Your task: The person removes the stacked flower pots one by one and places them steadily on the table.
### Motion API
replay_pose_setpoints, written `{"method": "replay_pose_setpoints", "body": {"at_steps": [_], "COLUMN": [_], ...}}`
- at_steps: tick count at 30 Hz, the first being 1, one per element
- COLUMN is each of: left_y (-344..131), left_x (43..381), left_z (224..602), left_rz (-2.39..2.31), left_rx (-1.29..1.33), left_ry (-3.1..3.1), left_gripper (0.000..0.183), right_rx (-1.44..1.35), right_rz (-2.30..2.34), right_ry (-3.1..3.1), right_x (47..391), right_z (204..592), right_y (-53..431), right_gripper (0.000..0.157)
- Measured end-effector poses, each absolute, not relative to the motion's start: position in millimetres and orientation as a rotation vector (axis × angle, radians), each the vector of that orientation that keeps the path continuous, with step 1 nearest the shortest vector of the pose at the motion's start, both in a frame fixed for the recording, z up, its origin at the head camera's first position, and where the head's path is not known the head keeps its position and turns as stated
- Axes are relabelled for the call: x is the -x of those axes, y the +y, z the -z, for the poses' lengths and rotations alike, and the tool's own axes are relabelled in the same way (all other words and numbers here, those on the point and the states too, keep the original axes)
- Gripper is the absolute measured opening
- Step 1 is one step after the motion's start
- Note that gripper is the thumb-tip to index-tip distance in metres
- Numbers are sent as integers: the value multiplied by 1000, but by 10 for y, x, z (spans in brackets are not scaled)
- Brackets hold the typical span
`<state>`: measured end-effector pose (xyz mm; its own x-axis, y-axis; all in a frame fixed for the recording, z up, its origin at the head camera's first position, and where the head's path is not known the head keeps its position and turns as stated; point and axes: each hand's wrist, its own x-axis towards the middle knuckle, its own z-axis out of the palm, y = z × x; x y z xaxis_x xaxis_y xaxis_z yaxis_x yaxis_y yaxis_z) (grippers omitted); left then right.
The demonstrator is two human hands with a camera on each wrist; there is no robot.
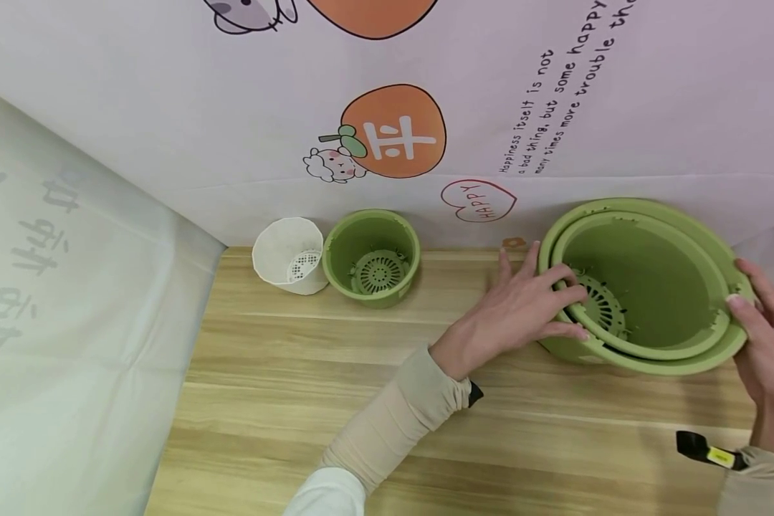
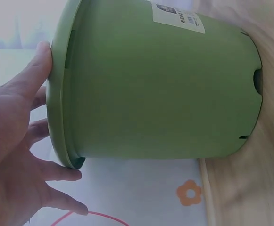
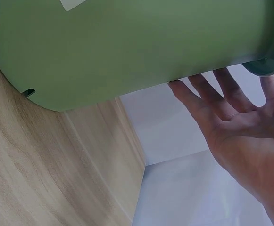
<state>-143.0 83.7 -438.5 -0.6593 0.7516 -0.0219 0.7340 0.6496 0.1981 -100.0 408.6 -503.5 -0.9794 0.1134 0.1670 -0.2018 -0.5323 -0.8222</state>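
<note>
Pale wood-grain tabletop [image 1: 264, 416] across lower frame. Large round green plastic pot [image 1: 690, 228] at right of frame; slightly smaller green plastic pot [image 1: 651, 279] nested inside. Left grip [image 1: 516, 308] curled over inner rim, right grip [image 1: 770, 333] clasping outer rim. Centre: small round green plastic pot [image 1: 372, 276]; just left, white faceted pot [image 1: 277, 251], perforated base.

The worktop [image 1: 271, 401] shows pale, streaked wood grain. Along its far edge stand a white pot [image 1: 276, 251], a small green pot [image 1: 374, 235] just beside it and, well apart to the right, a large green pot [image 2: 155, 94].
</note>
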Motion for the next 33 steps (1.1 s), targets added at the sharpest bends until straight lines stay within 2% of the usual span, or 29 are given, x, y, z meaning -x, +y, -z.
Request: {"method": "replay_pose_setpoints", "body": {"at_steps": [21, 33], "left_y": [782, 765], "left_x": [1373, 1393], "left_z": [4476, 4514], "left_rz": [-404, -467], "left_rx": [-1314, -1425], "left_ry": [2836, 2881], "left_gripper": [47, 44], "right_rx": [-207, -94], "right_rz": [-2617, -2635], "right_ry": [-1345, -1326], "right_x": [990, 994], "right_z": [5054, 5062], "right_y": [4062, 4048], "right_gripper": [51, 49]}}
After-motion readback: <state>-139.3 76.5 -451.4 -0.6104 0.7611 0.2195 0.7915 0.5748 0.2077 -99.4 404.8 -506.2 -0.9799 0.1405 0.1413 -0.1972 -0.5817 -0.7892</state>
